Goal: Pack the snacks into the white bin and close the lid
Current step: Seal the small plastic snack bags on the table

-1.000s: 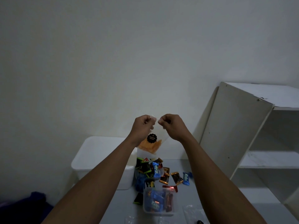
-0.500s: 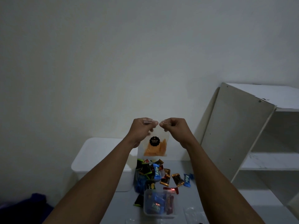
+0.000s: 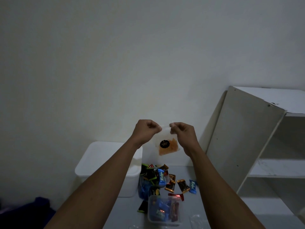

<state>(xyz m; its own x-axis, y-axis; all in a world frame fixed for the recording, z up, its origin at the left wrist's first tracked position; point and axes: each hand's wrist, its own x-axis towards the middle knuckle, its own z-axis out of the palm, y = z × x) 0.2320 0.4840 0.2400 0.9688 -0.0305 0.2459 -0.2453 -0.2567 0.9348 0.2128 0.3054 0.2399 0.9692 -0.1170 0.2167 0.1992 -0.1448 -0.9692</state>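
I hold a clear snack pouch (image 3: 167,146) with orange contents and a round black label up in the air. My left hand (image 3: 145,130) pinches its top left edge and my right hand (image 3: 182,133) pinches its top right edge. The pouch hangs slightly tilted between them. Below, the white bin (image 3: 102,161) stands on the table with its lid on. Right of it lies a pile of wrapped snacks (image 3: 162,178) in blue, black and brown. A clear tub (image 3: 165,211) holding more snacks sits at the near edge.
A white shelf unit (image 3: 257,146) leans at the right, close to the table. A dark blue cloth (image 3: 33,210) lies low at the left. A plain wall fills the background. Clear plastic wrapping (image 3: 197,219) lies right of the tub.
Both hands have stayed at the pouch's top edge and moved slightly apart. The pouch has swung and now tilts to the right. The view has shifted a little.
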